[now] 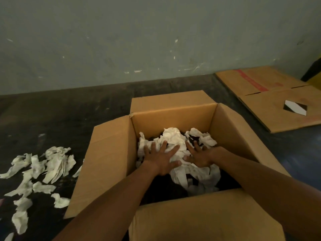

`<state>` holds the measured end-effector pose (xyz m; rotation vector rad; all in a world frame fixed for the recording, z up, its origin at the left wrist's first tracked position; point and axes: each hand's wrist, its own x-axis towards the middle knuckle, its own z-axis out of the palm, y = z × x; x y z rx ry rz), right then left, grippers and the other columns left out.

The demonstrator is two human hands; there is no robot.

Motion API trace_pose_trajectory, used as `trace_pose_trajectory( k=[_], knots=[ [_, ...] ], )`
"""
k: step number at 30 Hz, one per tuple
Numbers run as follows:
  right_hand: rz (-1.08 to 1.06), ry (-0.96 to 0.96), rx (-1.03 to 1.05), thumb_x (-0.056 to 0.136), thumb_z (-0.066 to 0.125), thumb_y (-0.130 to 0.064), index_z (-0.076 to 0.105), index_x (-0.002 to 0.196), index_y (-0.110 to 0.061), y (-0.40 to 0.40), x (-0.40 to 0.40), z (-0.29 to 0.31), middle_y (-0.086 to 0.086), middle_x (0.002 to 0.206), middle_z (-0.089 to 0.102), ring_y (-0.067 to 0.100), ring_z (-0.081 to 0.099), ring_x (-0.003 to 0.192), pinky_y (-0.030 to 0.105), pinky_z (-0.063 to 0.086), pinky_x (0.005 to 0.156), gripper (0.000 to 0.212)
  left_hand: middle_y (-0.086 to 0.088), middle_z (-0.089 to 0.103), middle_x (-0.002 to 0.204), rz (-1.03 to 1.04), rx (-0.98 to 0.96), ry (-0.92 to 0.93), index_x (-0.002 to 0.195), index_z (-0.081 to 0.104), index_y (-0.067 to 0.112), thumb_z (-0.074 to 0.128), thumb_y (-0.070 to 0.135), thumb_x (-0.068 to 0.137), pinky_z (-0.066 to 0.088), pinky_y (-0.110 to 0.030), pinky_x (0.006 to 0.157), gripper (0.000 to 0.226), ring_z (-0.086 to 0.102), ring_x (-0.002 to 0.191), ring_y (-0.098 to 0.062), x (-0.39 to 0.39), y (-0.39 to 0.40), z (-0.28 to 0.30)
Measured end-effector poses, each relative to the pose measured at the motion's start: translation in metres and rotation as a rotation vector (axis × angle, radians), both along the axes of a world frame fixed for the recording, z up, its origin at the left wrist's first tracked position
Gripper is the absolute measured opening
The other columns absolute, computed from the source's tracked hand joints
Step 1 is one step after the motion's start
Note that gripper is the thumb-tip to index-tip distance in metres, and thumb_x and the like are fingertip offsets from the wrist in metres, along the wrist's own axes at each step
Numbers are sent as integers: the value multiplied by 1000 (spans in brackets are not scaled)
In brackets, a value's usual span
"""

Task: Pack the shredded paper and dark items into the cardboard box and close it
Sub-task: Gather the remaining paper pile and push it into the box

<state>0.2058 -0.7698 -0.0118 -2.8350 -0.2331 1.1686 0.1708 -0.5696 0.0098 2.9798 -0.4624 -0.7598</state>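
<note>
White shredded paper (175,141) is lying under my straight fingers; left hand (162,160) and right hand (198,156) are pressing it down inside the cardboard box (111,153) to make room.

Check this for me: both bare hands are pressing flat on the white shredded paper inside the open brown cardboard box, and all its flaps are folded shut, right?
Not quite. The head view shows the open brown cardboard box with its flaps open, not shut. Left hand and right hand do press flat on the white shredded paper inside.

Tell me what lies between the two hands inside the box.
In the head view, crumpled white paper fills the gap between the left hand and right hand, both pressing flat on it inside the cardboard box.
</note>
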Motion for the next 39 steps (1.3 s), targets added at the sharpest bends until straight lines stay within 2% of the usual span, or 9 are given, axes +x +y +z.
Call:
trace_pose_trajectory(
  k=[3, 8, 13, 19, 23, 28, 32, 35, 39],
  knots=[
    [39, 19, -8, 72, 4, -88, -31, 144, -28, 0, 3, 0, 7, 154, -34, 32, -22, 145, 53, -4, 117, 100, 3, -18, 163, 11, 8, 6, 146, -13, 55, 22, 76, 88, -7, -66, 112, 70, -17, 145, -43, 0, -1, -6],
    [73, -28, -25, 88, 17, -74, -31, 144, -30, 4, -7, 19, 9, 157, -28, 34, -15, 147, 54, -2, 118, 86, 2, -20, 162, 15, 40, 28, 145, -12, 57, 22, 79, 86, -8, -67, 111, 71, -20, 144, -45, -2, -2, 4],
    [107, -100, 129, 72, 25, -90, -21, 145, -45, -15, -12, 63, -2, 162, -14, 24, -7, 149, 50, 8, 120, 97, 5, -37, 155, -20, -6, 25, 142, -21, 56, 21, 84, 81, -10, -70, 109, 80, -33, 139, -44, -11, 3, 25],
    [195, 98, -58, 86, 51, -64, -29, 142, -39, -31, -58, 79, -1, 161, -12, 23, -3, 149, 39, 10, 118, 101, 10, -45, 149, -270, 27, 153, 140, -30, 52, 47, 74, 83, 1, -71, 111, 98, -31, 140, -43, -38, 7, 14],
    [235, 54, -241, 102, 28, -42, 2, 154, -19, -25, -74, 54, 7, 162, 3, 27, 10, 148, 42, 15, 118, 63, 8, -44, 149, -298, 88, 158, 141, -30, 48, 57, 50, 92, 0, -67, 114, 100, -30, 140, -45, -42, -7, 2],
    [176, 2, -252, 104, 19, -39, 8, 154, -12, -22, -71, 36, 11, 161, 10, 28, 12, 148, 40, 14, 117, 57, 6, -43, 151, -311, 136, 130, 142, -30, 47, 53, 36, 97, 3, -67, 114, 95, -25, 141, -48, -45, -10, 0],
    [177, 15, -229, 101, 28, -43, 3, 154, -18, -24, -72, 37, 9, 162, 4, 28, 7, 149, 44, 14, 119, 64, 6, -38, 154, -307, 171, 127, 144, -27, 47, 52, 51, 94, 2, -68, 113, 93, -19, 142, -49, -44, -12, 5],
    [212, 60, -117, 96, 42, -47, 16, 152, -27, -25, -74, 60, 4, 160, 19, 25, 22, 145, 43, 22, 117, 64, 6, -27, 159, -286, 136, 122, 148, -18, 48, 49, 61, 91, 3, -69, 112, 89, -15, 144, -48, -44, -12, 20],
    [71, 33, 33, 85, 53, -64, 31, 146, -36, -25, -78, 107, -3, 155, 31, 22, 34, 138, 40, 32, 112, 71, 7, -16, 163, -227, 36, 181, 148, -13, 50, 51, 43, 93, 3, -62, 116, 85, -10, 148, -39, -50, -10, 53]
  ],
)
